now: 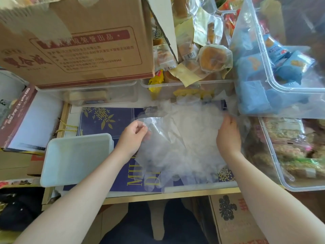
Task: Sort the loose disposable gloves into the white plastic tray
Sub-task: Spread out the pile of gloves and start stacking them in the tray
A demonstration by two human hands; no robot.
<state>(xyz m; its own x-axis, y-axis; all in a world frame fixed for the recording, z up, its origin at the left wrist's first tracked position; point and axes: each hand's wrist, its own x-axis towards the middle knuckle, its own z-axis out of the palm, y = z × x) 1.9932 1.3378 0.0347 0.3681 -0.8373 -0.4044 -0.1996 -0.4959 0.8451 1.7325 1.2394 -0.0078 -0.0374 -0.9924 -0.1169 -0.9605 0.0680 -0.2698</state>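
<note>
step: picking loose gloves off the pile, early in the sort by my read; tray looks empty
gloves (182,143): clear thin plastic, heaped loose on the dark blue box (105,118), just right of the tray; some glove fingers hang toward the near edge of the desk (158,197)
tray (75,159): white plastic, sits at the left end of the blue box, open side up, nothing visible inside
left hand (133,136): between tray and pile, fingers (140,126) pinched on the edge of one glove, lifting its corner
right hand (228,136): on the far side of the pile from the tray, palm down on the film, fingers curled into it; whether it grips or just presses, cannot tell
next move: probably peel the pinched glove free of the stack, carry it left over the tray rim, lay it flat; right hand likely needs to hold the rest down so the film doesn't drag along
risk: sheets cling together, more than one may come up
around: cardboard box (75,43) behind the tray; clear bins of wrapped snacks (274,73) behind and right of the pile
obstruction: none between pile and tray; path is short and open
</note>
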